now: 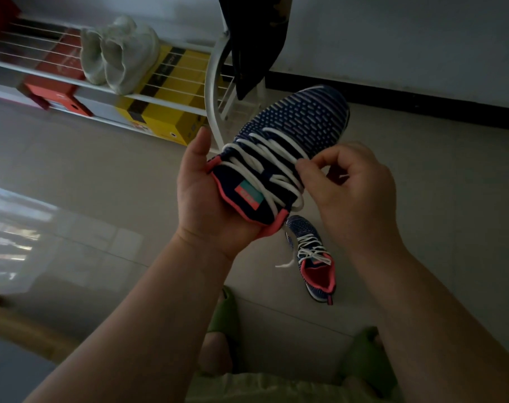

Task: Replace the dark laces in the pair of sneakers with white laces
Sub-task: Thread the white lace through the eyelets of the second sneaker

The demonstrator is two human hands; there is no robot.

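Note:
A navy knit sneaker with a pink collar is up in the air in front of me, toe pointing away. My left hand grips its heel and collar from the left. White laces cross its eyelets in several rows. My right hand pinches a white lace on the shoe's right side with thumb and forefinger. The second sneaker of the pair lies on the tiled floor below, laced in white with loose ends trailing to its left.
A white wire shoe rack stands at the back left, holding pale shoes above red and yellow boxes. A dark cloth hangs over its end. My feet in green slippers are below. A black skirting runs along the wall.

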